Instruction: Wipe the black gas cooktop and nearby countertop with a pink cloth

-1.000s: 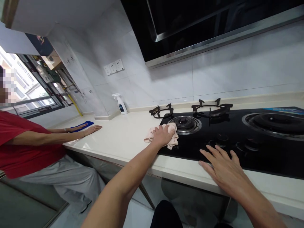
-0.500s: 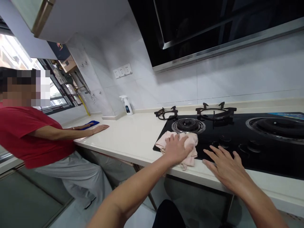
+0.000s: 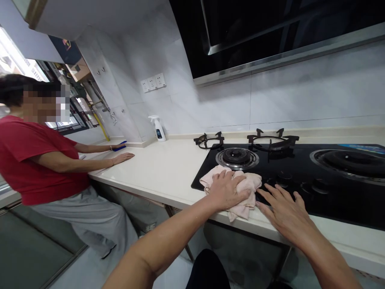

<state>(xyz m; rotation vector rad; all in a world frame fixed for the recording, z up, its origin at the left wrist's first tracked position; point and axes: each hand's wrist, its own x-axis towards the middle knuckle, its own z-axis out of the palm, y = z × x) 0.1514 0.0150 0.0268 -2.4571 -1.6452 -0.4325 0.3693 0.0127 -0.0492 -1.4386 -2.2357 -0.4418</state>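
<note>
My left hand (image 3: 225, 192) presses on a crumpled pale pink cloth (image 3: 251, 185), its fingers partly sunk into the folds. The cloth lies over the front left corner of the black gas stove (image 3: 291, 198) and hangs slightly onto the counter's front edge. Beside it, my right hand (image 3: 287, 216) rests with fingers spread at the stove's front edge, holding nothing, its thumb close to the cloth. Just behind the cloth is the left burner (image 3: 237, 157). The control knobs (image 3: 319, 185) sit beyond my right fingertips.
Two black pan supports (image 3: 273, 140) stand off the burners, along the back. A white spray bottle (image 3: 159, 130) is by the wall. At left, a person in a red shirt (image 3: 45, 160) leans on the white counter (image 3: 156, 168), one hand on a blue cloth (image 3: 120, 146). A range hood (image 3: 270, 36) hangs above.
My left hand and the pink cloth have shifted slightly right, and the cloth reaches nearer my right hand. My right hand stays in place. The other person's blue cloth has moved farther back.
</note>
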